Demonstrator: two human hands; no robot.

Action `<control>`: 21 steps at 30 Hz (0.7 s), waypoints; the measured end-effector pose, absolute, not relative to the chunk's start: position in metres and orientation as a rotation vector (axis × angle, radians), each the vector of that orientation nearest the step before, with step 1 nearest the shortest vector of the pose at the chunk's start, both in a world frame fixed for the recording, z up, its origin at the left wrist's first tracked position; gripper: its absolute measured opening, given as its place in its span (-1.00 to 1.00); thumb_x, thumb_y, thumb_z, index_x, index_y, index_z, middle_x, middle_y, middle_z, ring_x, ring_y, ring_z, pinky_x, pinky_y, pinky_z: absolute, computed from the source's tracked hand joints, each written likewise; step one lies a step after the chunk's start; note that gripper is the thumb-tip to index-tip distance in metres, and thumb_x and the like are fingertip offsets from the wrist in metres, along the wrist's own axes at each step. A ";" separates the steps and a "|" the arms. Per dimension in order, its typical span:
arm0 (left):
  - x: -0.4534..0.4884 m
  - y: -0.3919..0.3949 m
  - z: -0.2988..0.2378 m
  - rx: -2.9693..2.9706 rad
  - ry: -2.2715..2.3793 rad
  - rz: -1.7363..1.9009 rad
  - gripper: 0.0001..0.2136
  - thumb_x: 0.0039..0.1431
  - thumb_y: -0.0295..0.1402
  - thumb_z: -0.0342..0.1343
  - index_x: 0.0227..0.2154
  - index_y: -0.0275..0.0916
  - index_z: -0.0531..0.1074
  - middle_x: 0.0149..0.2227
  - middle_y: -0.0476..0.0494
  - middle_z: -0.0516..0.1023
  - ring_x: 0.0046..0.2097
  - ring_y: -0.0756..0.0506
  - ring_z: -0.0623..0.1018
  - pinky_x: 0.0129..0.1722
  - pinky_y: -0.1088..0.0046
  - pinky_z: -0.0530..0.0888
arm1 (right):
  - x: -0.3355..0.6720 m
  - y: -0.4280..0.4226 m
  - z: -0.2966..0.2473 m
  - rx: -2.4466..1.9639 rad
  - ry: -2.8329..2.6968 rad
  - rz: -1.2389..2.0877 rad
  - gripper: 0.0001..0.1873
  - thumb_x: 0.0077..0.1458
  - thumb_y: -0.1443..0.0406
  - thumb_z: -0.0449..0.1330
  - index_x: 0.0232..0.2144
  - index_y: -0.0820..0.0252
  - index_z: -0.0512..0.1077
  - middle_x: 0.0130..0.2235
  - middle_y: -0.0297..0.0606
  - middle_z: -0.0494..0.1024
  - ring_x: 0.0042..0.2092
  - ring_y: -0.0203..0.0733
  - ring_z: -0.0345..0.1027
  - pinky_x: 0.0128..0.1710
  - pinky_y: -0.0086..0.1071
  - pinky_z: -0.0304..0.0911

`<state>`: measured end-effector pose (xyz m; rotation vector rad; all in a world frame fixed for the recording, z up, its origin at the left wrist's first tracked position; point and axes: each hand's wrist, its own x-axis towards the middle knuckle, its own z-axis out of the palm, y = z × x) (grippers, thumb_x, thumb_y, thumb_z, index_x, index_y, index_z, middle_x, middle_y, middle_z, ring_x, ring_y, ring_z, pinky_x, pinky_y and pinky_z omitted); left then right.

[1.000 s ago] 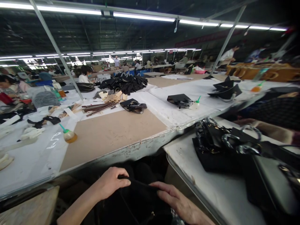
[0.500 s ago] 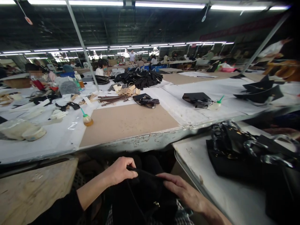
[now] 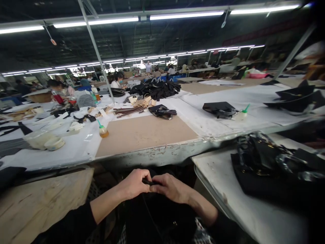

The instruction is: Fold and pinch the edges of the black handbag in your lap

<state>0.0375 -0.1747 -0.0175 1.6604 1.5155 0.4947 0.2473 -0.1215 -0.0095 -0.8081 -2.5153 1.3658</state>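
Worktable (image 3: 200,127): is stretching across the front.
Side table (image 3: 210,169): is bearing dark bags (image 3: 264,159) at right.
Black piece (image 3: 154,217): is lying over the lap, below the worktable's edge; probably behaving light and floppy, its top edge seeming firmer and offering the better hold.
Left hand (image 3: 135,183): is pinching that edge, thumb against fingers.
Right hand (image 3: 170,188): is pinching it just beside the left.
Gold-coloured fitting (image 3: 174,223): is glinting lower down, possibly scratching easily.

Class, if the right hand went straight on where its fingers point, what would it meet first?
Probably the left hand: the right hand points toward it, both pinching the edge of a black item, though depth is hard to judge.
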 end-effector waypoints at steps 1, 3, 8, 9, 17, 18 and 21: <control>0.034 -0.177 -0.014 1.666 1.521 0.481 -0.77 -0.01 -0.22 0.30 -0.35 -0.26 0.53 -0.36 -0.02 0.59 -0.31 -0.10 0.49 -0.31 0.46 0.35 | 0.239 -0.122 -0.012 -0.808 -2.529 1.332 -0.78 0.22 0.21 0.18 -0.38 0.21 0.53 -0.49 -0.41 0.36 -0.41 -0.29 0.20 -0.43 -0.43 0.02; 0.025 -0.182 -0.003 1.682 1.518 0.441 -0.74 -0.08 -0.26 0.35 -0.29 -0.23 0.57 -0.32 -0.01 0.61 -0.28 -0.11 0.51 -0.29 0.46 0.35 | 0.229 -0.125 -0.015 -0.786 -2.545 1.265 -0.77 0.21 0.26 0.17 -0.45 0.21 0.50 -0.52 -0.42 0.31 -0.43 -0.31 0.16 -0.43 -0.42 -0.03; 0.000 -0.194 0.029 1.708 1.546 0.376 -0.64 -0.08 -0.19 0.38 -0.18 -0.17 0.60 -0.28 -0.01 0.64 -0.27 -0.13 0.54 -0.35 0.48 0.34 | 0.225 -0.133 -0.020 -0.709 -2.556 1.193 -0.68 0.26 0.25 0.11 -0.54 0.20 0.40 -0.55 -0.43 0.20 -0.48 -0.33 0.06 -0.45 -0.41 -0.06; -0.002 -0.196 0.032 1.707 1.543 0.372 -0.65 -0.01 -0.17 0.34 -0.15 -0.17 0.60 -0.27 -0.02 0.65 -0.28 -0.13 0.54 -0.37 0.49 0.34 | 0.224 -0.134 -0.020 -0.696 -2.551 1.195 -0.67 0.26 0.24 0.10 -0.55 0.19 0.38 -0.55 -0.43 0.18 -0.48 -0.33 0.05 -0.45 -0.40 -0.06; 0.000 -0.200 0.014 1.694 1.525 0.416 -0.76 0.11 -0.18 0.24 -0.30 -0.22 0.67 -0.42 0.04 0.60 -0.36 -0.04 0.47 -0.34 0.50 0.31 | 0.211 -0.142 -0.020 -0.693 -2.595 1.114 -0.74 0.20 0.32 0.13 -0.55 0.19 0.36 -0.56 -0.45 0.22 -0.48 -0.35 0.09 -0.42 -0.39 -0.05; 0.000 -0.201 0.013 1.682 1.536 0.425 -0.77 0.09 -0.19 0.24 -0.32 -0.23 0.67 -0.46 0.05 0.57 -0.40 -0.03 0.44 -0.38 0.51 0.28 | 0.210 -0.144 -0.020 -0.707 -2.611 1.077 -0.75 0.21 0.32 0.13 -0.53 0.18 0.39 -0.55 -0.44 0.28 -0.47 -0.33 0.14 -0.40 -0.38 -0.02; 0.001 -0.209 0.016 1.666 1.592 0.452 -0.79 0.06 -0.24 0.23 -0.38 -0.24 0.68 -0.54 0.07 0.51 -0.47 0.00 0.38 -0.47 0.53 0.22 | 0.208 -0.150 -0.020 -0.771 -2.660 0.977 -0.81 0.23 0.29 0.11 -0.39 0.11 0.50 -0.41 -0.33 0.53 -0.33 -0.18 0.35 -0.28 -0.33 0.10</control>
